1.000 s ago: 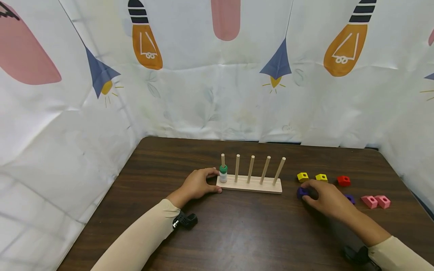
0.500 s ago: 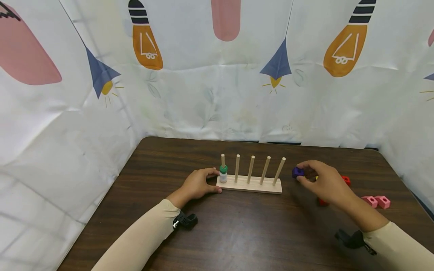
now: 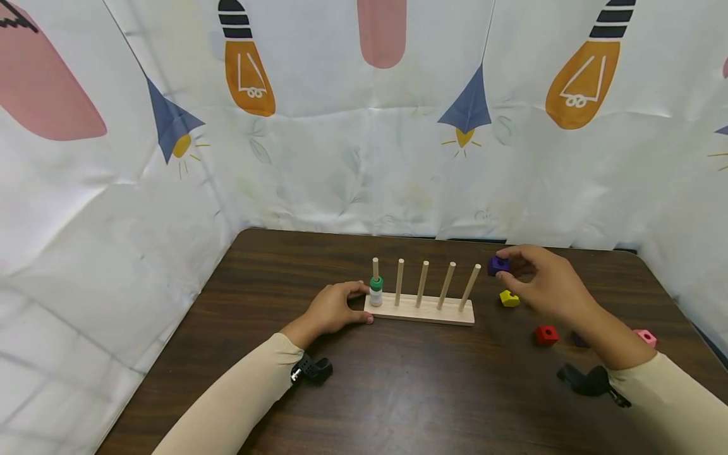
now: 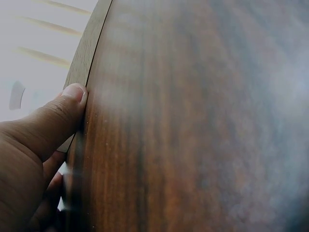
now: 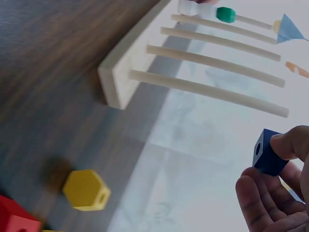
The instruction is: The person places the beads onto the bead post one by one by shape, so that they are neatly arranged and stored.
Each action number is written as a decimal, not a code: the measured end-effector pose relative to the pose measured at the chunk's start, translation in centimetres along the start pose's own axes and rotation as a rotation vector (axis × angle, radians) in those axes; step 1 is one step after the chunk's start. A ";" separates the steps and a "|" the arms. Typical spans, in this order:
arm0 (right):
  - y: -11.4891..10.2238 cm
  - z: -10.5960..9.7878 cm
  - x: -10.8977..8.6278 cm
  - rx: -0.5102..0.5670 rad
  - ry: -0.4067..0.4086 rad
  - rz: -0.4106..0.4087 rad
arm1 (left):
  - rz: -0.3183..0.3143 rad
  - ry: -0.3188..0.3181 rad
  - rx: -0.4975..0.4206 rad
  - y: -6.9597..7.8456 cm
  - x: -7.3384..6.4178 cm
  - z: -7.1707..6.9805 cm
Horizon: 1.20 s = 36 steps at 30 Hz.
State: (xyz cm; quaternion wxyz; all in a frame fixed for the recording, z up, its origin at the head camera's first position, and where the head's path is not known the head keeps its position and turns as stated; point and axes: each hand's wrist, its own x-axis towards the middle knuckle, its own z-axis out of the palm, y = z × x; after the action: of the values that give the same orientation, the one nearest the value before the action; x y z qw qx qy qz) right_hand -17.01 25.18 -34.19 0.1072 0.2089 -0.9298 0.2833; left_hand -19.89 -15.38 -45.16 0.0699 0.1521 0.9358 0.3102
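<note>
My right hand (image 3: 550, 282) pinches a purple cube bead (image 3: 496, 265) with a hole through it, raised above the table to the right of a wooden peg board (image 3: 423, 312). In the right wrist view, the thumb and fingers hold the bead (image 5: 267, 153) near the tip of the closest peg (image 5: 207, 92). My left hand (image 3: 334, 308) grips the board's left end, its thumb (image 4: 72, 96) along the front edge. A green bead (image 3: 376, 284) sits over white ones (image 3: 376, 297) on the leftmost peg. The other upright pegs are bare.
A yellow bead (image 3: 509, 299), a red cube bead (image 3: 546, 335), a partly covered dark bead (image 3: 579, 340) and a pink bead (image 3: 646, 337) lie on the brown table (image 3: 409, 392) under and around the right forearm. A printed white cloth (image 3: 352, 170) hangs behind.
My right hand has picked up the purple bead from the table, raised it and brought it left, closer to the rightmost peg. The left hand has stayed on the board.
</note>
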 end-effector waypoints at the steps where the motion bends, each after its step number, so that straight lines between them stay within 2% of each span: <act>1: -0.2 -0.1 0.2 0.001 0.003 -0.007 | -0.001 -0.001 -0.002 0.0 0.0 0.0; 6: -1.0 -0.4 1.1 0.011 0.025 -0.048 | -0.001 0.004 -0.013 0.0 0.0 0.0; 18: -3.0 -0.4 2.7 0.068 0.035 -0.081 | 0.006 -0.002 -0.004 0.0 0.0 -0.1; 36: -5.4 1.8 4.7 0.147 -0.017 -0.107 | 0.004 0.002 -0.007 0.1 0.0 -0.1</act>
State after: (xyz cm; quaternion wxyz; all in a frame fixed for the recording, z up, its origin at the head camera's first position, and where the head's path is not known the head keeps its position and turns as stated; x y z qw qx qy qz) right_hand -18.91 18.51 -31.58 0.0988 0.2679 -0.8949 0.3431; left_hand -19.85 -15.36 -45.07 0.0687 0.1535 0.9346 0.3136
